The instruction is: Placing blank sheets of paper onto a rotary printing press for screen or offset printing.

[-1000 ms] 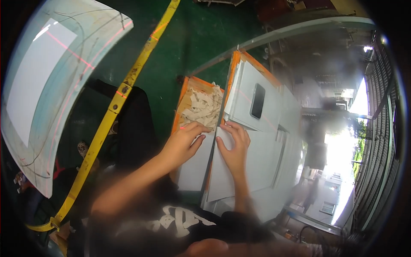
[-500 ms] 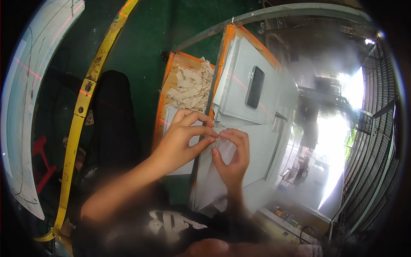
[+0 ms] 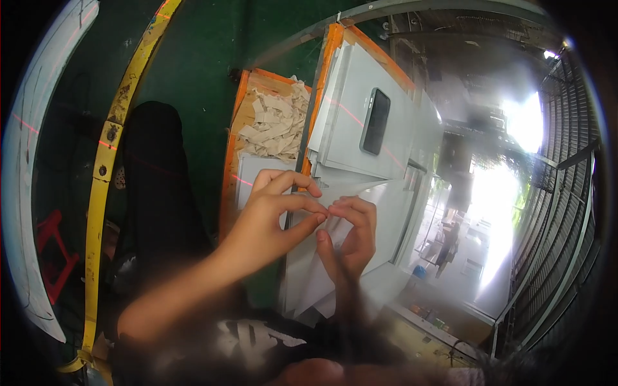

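My left hand [image 3: 264, 209] reaches up from the lower left, its thumb and forefinger pinched together at the top edge of a thin white sheet [image 3: 318, 283]. Beside it my right hand [image 3: 353, 233] is curled, with its fingertips closed on the same edge and nearly touching the left ones. The sheet hangs in soft folds below the fingers, over a pale grey work surface [image 3: 386, 222]. My right hand covers part of it. Just beyond the hands lies a stack of white sheets [image 3: 351, 83], with a dark phone [image 3: 375, 121] resting on top.
Left of the stack, a lower orange-edged shelf [image 3: 239, 96] holds a heap of beige strips [image 3: 273, 125] and white sheets [image 3: 248, 177]. A yellow metal bar [image 3: 103, 154] runs down the left side, near a red frame [image 3: 56, 257] and a long pale panel [image 3: 38, 116].
The whole view has shifted slightly, so the stack and shelf sit further left. Both hands stay together at the sheet's edge; the sheet's folds have moved a little.
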